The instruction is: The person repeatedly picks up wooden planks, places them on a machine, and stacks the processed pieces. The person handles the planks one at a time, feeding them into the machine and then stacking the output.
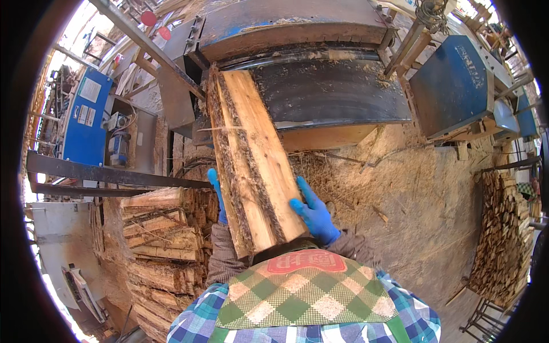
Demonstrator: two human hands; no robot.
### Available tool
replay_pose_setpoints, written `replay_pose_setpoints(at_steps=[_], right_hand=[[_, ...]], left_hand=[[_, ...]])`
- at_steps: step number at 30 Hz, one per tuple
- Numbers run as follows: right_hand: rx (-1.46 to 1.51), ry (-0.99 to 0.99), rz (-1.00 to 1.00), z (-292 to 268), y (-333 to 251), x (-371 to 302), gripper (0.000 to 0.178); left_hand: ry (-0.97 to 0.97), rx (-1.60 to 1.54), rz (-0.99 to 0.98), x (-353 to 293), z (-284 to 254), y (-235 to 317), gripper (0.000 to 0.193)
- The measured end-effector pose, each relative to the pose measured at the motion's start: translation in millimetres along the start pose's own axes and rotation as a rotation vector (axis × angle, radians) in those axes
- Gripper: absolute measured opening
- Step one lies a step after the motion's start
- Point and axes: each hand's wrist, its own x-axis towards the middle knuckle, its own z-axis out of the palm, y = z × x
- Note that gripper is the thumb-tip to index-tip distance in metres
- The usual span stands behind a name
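Note:
A bundle of rough, bark-edged boards (266,143) lies lengthwise in front of me. Its far end rests on the dark metal bed (337,94) of a machine, and its near end reaches my apron. From the left side, my left hand (217,191), in a blue glove, presses against the boards; part of it is hidden behind them. My right hand (318,216), also blue-gloved, grips the right edge near the close end, thumb over the top face and fingers pointing forward. A thin splinter (220,128) lies across the boards.
At my left is a stack of bark-edged slabs (163,228), beside a dark metal rail (114,173). Blue machine housings stand at left (86,117) and right (452,86). Sawdust covers the floor (400,200). Far right, a tall pile of thin wood pieces (500,240) stands.

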Motion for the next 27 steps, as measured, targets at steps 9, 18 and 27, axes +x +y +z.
replay_pose_setpoints(at_steps=[9, 18, 27], right_hand=[[-0.097, 0.367, -0.293, 8.4, -2.6, 6.9, 0.053], [-0.103, 0.435, -0.372, 53.5, -14.7, 65.6, 0.049], [-0.808, 0.719, -0.578, 54.7, -13.1, 129.0, 0.038]], left_hand=[[-0.018, -0.075, 0.004, -20.5, -18.5, -14.2, 0.069], [-0.078, 0.145, 0.071, 57.8, -83.6, 29.3, 0.07], [-0.098, -0.144, -0.264, 63.5, -54.9, 43.6, 0.072]])
